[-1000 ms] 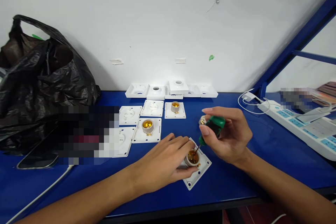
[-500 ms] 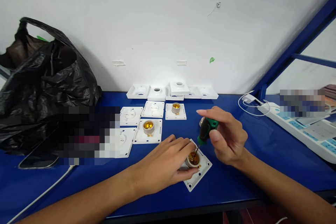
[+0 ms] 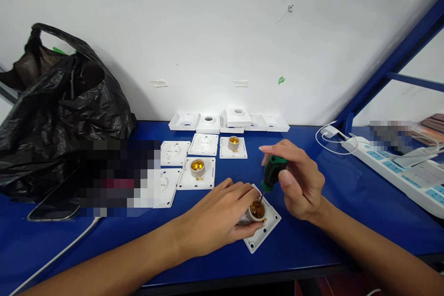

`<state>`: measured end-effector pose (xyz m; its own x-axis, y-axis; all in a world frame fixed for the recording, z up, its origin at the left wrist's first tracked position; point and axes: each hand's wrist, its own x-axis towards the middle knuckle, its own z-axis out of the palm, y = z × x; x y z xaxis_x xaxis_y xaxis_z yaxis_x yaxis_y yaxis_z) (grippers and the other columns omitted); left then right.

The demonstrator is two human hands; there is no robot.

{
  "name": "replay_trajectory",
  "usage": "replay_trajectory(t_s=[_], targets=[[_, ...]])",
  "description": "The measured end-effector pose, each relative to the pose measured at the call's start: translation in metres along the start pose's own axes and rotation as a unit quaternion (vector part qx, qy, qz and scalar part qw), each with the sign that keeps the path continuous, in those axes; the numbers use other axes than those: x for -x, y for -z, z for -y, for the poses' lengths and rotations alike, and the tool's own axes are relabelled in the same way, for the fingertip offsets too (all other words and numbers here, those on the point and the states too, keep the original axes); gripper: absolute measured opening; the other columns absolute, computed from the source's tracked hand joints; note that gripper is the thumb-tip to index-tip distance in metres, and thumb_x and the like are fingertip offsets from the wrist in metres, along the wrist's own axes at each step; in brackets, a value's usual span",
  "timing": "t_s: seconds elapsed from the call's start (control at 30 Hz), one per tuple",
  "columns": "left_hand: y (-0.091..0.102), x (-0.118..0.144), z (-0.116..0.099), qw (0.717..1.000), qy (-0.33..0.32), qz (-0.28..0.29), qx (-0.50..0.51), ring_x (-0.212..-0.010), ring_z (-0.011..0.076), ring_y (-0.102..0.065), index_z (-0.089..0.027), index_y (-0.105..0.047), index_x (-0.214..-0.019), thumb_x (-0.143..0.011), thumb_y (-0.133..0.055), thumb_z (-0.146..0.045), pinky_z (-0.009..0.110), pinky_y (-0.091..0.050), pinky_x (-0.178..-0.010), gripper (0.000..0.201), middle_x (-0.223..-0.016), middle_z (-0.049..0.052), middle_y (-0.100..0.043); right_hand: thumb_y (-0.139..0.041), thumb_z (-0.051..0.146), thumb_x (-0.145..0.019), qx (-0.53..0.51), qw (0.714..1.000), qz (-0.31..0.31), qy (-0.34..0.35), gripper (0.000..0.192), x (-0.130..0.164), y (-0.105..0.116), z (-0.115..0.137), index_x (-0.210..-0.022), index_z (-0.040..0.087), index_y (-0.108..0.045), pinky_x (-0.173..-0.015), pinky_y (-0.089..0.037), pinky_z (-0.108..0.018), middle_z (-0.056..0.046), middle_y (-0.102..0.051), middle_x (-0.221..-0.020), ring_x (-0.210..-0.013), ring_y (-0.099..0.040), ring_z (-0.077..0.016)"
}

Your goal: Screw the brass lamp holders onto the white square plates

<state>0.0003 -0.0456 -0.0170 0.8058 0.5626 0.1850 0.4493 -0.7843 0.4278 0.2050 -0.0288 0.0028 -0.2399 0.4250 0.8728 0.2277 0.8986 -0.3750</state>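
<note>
Over the lamp socket (image 3: 257,210), right hand (image 3: 299,184) angles a screwdriver (image 3: 271,173) down

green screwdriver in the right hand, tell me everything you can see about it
The screwdriver has a stubby green handle with a black grip band, plastic by the look of it, and a thin metal shaft. The right hand pinches the handle between its fingertips. The tool stands nearly upright, tilted slightly, its tip down inside the brass-lined lamp socket, which the left hand holds on its white square base plate on the blue table.
</note>
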Motion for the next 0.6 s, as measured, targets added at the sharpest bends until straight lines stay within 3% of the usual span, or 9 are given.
replay_trajectory(t_s=[0.07,0.13,0.3,0.37,0.47,0.6], targets=[[-0.0005,0.0001,0.0004,1.0,0.003,0.005,0.002,-0.103,0.0267,-0.071,-0.021,-0.057,-0.113,-0.101,-0.072,-0.038,0.053,-0.048,-0.109,0.026,-0.108,0.003,-0.071,-0.05,0.024,-0.106,-0.012,0.999,0.03,-0.008,0.041,-0.0015,0.0008,0.0023,-0.146,0.023,-0.06,-0.062,-0.055,-0.036,-0.007,-0.071,-0.099,-0.081,-0.067,-0.0206],[-0.0006,0.0,0.0009,1.0,0.002,0.01,0.008,-0.105,0.0268,-0.07,-0.021,-0.057,-0.12,-0.102,-0.071,-0.038,0.055,-0.047,-0.111,0.029,-0.113,0.004,-0.071,-0.055,0.019,-0.104,-0.013,0.999,0.041,-0.01,0.042,-0.0038,-0.0001,0.0048,-0.145,0.023,-0.059,-0.061,-0.054,-0.034,-0.005,-0.07,-0.095,-0.078,-0.066,-0.0189],[0.001,-0.0008,0.0006,1.0,-0.001,0.012,0.011,-0.109,0.0281,-0.069,-0.021,-0.057,-0.12,-0.102,-0.07,-0.037,0.051,-0.049,-0.106,0.027,-0.119,0.006,-0.071,-0.071,0.018,-0.096,0.036,0.998,-0.018,0.044,0.037,-0.0047,-0.0028,0.0049,-0.131,0.027,-0.065,-0.047,-0.043,-0.028,0.002,-0.066,-0.077,-0.058,-0.052,-0.014],[0.0014,-0.0008,0.0001,1.0,0.001,0.009,0.004,-0.104,0.0271,-0.07,-0.021,-0.058,-0.114,-0.102,-0.071,-0.038,0.051,-0.049,-0.105,0.025,-0.112,0.005,-0.071,-0.062,0.028,-0.103,0.022,0.998,-0.014,0.059,0.031,-0.0028,-0.0022,0.0039,-0.133,0.024,-0.066,-0.048,-0.045,-0.03,-0.001,-0.07,-0.081,-0.059,-0.055,-0.0153],[0.0009,-0.0006,0.0003,1.0,0.005,0.007,0.003,-0.1,0.0262,-0.07,-0.021,-0.058,-0.111,-0.102,-0.071,-0.039,0.052,-0.048,-0.107,0.024,-0.105,0.002,-0.07,-0.045,0.031,-0.11,-0.018,0.999,0.01,0.036,0.038,-0.0017,-0.0011,0.005,-0.139,0.018,-0.065,-0.056,-0.051,-0.034,-0.005,-0.071,-0.083,-0.068,-0.063,-0.0185],[-0.0004,-0.0004,0.0019,1.0,-0.004,0.01,0.014,-0.11,0.028,-0.069,-0.021,-0.057,-0.116,-0.102,-0.07,-0.038,0.054,-0.046,-0.11,0.025,-0.117,0.005,-0.071,-0.061,0.02,-0.102,-0.009,1.0,0.0,0.018,0.032,-0.0063,-0.0019,0.0088,-0.133,0.021,-0.068,-0.051,-0.049,-0.029,0.0,-0.066,-0.076,-0.061,-0.059,-0.0151]])
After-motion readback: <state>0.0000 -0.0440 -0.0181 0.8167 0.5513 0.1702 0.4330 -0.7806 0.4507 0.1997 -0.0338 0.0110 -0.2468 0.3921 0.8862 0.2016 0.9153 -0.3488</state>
